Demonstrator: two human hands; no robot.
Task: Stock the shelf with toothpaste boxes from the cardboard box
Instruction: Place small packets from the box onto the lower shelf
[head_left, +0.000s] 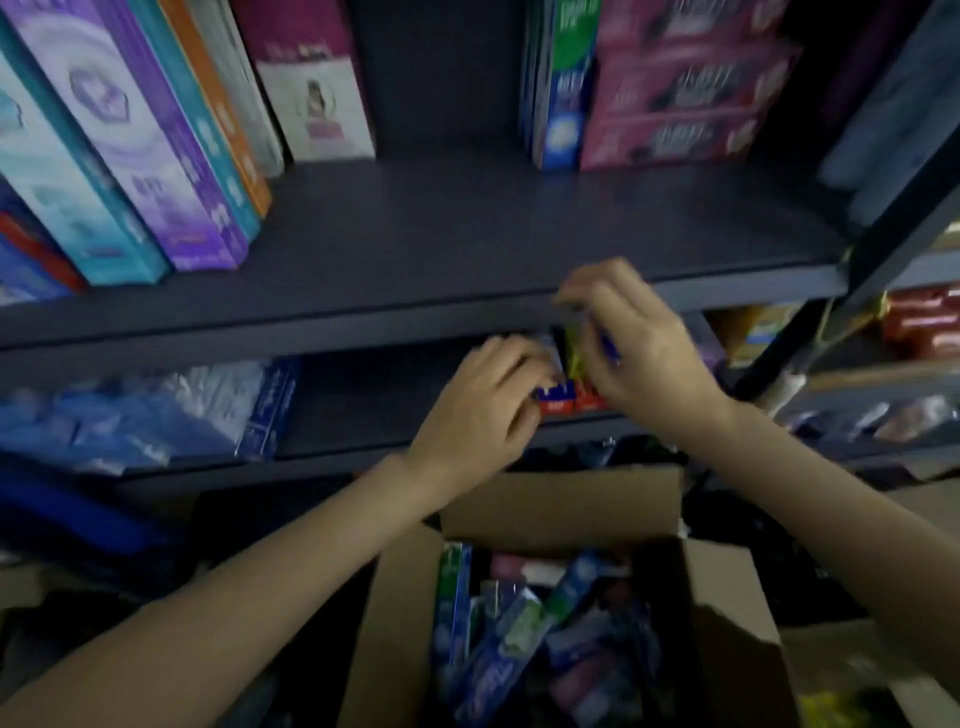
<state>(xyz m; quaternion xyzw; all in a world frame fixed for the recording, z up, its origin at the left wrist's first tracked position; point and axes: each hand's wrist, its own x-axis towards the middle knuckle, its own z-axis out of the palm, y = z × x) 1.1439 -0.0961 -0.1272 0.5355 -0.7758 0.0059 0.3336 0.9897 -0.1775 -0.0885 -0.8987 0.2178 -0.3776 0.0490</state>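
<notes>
Nearest the camera stands the cardboard box (727, 597), flaps open, directly below the hands. It holds a loose jumble of toothpaste boxes (498, 644) in blue, green and pink, lying at mixed angles; the count cannot be made out.

Above the cardboard box, at the front edge of the lower shelf (363, 410), both hands work one small group of upright cartons (563, 397) with red and blue bases. The left hand (478, 410) has its fingers curled against the left side of the group, apparently steadying it. The right hand (639, 343) pinches the top of a green-fronted carton from above, probably to seat it upright beside its neighbours. Blur hides the exact finger contact.

Left of the cartons on the same shelf lie blue plastic-wrapped packs (156, 410). The upper shelf (467, 234), above the hands, carries tall purple and teal boxes (130, 156) at left and stacked pink boxes (675, 93) at right, with bare board between. Judged: stocking is under way, with much stock remaining.
</notes>
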